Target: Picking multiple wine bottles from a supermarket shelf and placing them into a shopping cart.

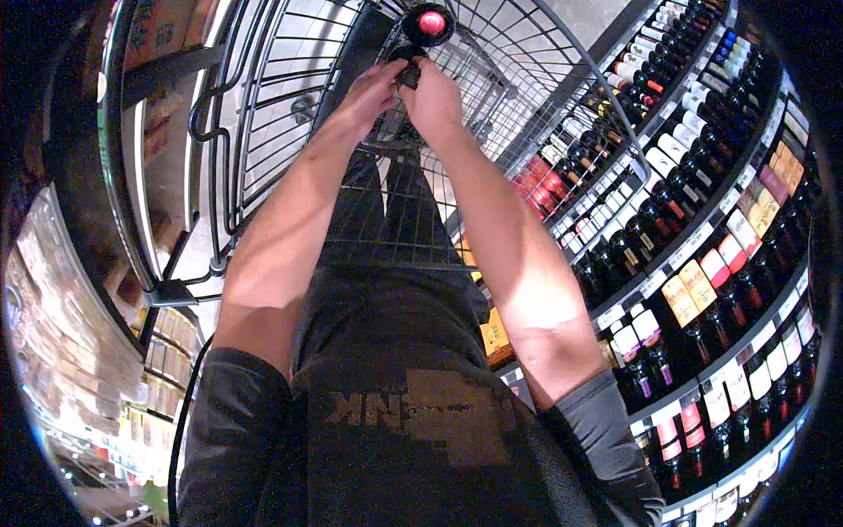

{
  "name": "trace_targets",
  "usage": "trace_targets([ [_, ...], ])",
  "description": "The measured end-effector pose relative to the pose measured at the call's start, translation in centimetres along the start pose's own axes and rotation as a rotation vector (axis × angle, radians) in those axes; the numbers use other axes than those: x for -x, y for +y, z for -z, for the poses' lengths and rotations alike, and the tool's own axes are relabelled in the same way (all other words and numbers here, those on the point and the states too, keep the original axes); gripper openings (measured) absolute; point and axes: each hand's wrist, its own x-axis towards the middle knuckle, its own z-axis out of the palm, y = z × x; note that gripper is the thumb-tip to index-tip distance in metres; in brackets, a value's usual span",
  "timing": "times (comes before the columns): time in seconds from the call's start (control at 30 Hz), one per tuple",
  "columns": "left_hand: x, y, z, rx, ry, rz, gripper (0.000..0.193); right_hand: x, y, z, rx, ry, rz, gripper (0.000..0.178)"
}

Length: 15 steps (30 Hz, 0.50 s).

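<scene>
Both arms reach forward over a black wire shopping cart. My left hand and my right hand meet near the top of the view, fingers curled in. Between their fingertips is a small dark thing; its kind is too dark to make out. Just beyond the fingers shows a round, dark bottle-like thing with a pinkish-red centre, seen end-on. Whether my fingers touch it I cannot tell.
To my right rise curved shelves of wine bottles with price tags along the edges. Boxed bottles stand among them. Bright shelves with packaged goods lie to my left, past the cart's dark side rail.
</scene>
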Motion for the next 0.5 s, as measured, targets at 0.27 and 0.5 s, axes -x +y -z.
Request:
trace_targets([
  [0.27, -0.9, -0.4, 1.3, 0.022, -0.060, -0.043, 0.034, -0.8, -0.2, -0.8, 0.042, -0.021, -0.009, 0.051],
  [0.5, -2.8, -0.7, 1.5, 0.137, -0.050, 0.033, 0.033, -0.7, -0.9, -0.7, -0.019, -0.064, -0.106, 0.056],
])
